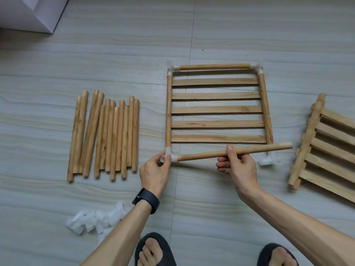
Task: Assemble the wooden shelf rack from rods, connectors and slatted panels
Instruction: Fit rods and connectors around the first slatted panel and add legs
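Your left hand (154, 170) pinches the white plastic corner connector (169, 158); your right hand (238, 165) grips the round wooden rod (259, 148). Lower its free end into the second white connector (266, 161) beside your right hand.

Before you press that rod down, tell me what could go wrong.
1. The rod is seated only in the near-left connector, which the left hand pinches. Its free end is clear of the near-right connector, so levering it down could twist the left joint loose.
2. Nothing steadies the near-right connector, so it may slide or turn.
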Demonstrator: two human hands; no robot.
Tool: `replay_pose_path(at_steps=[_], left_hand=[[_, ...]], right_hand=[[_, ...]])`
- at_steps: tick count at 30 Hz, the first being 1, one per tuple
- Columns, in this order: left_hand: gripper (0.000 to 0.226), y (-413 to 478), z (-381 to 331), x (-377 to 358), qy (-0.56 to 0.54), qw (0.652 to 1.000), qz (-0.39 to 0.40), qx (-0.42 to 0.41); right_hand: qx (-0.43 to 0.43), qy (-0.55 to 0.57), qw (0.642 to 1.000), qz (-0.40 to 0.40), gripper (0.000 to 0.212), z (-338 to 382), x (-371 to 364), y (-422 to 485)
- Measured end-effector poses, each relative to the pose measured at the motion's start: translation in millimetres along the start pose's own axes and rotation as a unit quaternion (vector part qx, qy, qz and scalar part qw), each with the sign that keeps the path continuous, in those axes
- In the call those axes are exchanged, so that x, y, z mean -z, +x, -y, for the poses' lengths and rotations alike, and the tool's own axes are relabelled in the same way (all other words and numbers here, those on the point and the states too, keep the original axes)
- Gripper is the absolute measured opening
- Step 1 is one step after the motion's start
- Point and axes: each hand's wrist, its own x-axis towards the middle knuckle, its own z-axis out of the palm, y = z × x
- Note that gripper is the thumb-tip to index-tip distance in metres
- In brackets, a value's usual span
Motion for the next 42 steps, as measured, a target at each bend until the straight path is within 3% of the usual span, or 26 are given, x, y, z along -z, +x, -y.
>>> replay_pose_path(at_steps=[6,14,20,23,26,29,31,33,36,38,40,42], left_hand=[[0.038,-2,-8,0,0.036,0.999,-0.002,0.002],[0.039,-4,-14,-1,0.067,0.998,-0.007,0.012],[0.034,11,-15,6,0.078,0.996,0.041,0.014],[0.043,9,-25,-2,0.120,0.991,0.054,-0.009],[0.055,-2,-41,-12,0.206,0.954,0.035,-0.213],[0.053,-3,-55,-32,0.340,0.856,0.116,-0.371],[0.046,3,-58,-46,0.413,0.810,0.178,-0.377],[0.038,12,-60,-53,0.431,0.802,0.217,-0.352],[0.038,21,-58,-54,0.404,0.809,0.261,-0.339],[0.041,24,-56,-50,0.397,0.805,0.271,-0.348],[0.043,26,-55,-45,0.395,0.803,0.273,-0.353],[0.041,30,-55,-40,0.383,0.812,0.275,-0.344]], right_hand=[[-0.024,0.040,0.999,-0.019,0.033,-6,-9,-15],[-0.151,0.132,0.979,-0.037,0.033,-17,-23,-6],[-0.216,0.105,0.969,0.054,0.030,-11,-11,8],[-0.244,0.014,0.961,0.130,0.037,4,3,8],[-0.181,-0.122,0.963,0.159,0.038,9,33,3],[-0.034,-0.197,0.980,0.010,0.035,12,78,0],[0.036,-0.219,0.970,-0.103,0.028,15,105,1],[0.050,-0.192,0.969,-0.148,0.022,17,123,7],[0.015,-0.215,0.973,-0.083,0.035,14,123,23],[-0.002,-0.303,0.952,-0.037,0.035,10,112,31],[0.021,-0.395,0.918,-0.035,0.042,7,101,37],[0.041,-0.375,0.924,-0.061,0.048,6,93,38]])
